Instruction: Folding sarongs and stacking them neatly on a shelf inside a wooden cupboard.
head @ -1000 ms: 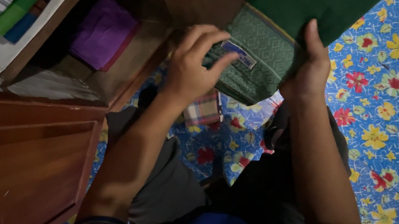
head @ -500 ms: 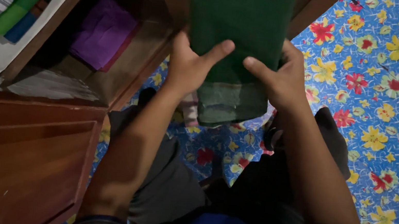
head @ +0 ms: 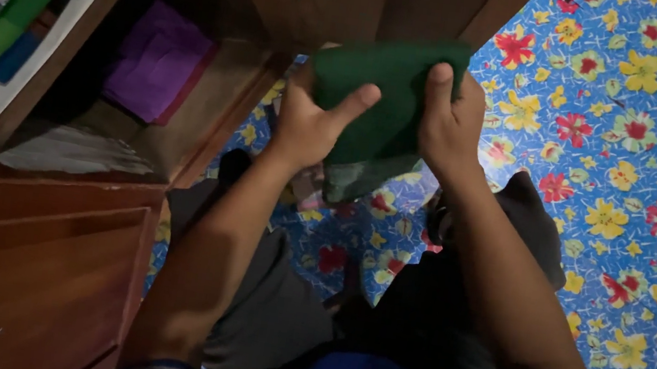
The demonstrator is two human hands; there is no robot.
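Note:
A folded dark green cloth (head: pixel 379 97) is held up in front of me between both hands. My left hand (head: pixel 313 122) grips its left edge with the thumb lying across the front. My right hand (head: pixel 447 124) clasps its right edge, fingers over the top. The cloth's lower end, with a paler patterned band, hangs down over the floor. It is close to the open wooden cabinet (head: pixel 209 121) on the left.
Inside the cabinet lies a folded purple cloth (head: pixel 156 59). A shelf at top left carries folded grey, green and blue cloths (head: pixel 0 18). A small checked cloth (head: pixel 308 194) lies on the blue flowered floor mat (head: pixel 647 169). My knees are below.
The green cloth has been folded smaller: it went from a wide spread piece with a label showing to a compact bundle. Both hands have drawn closer together.

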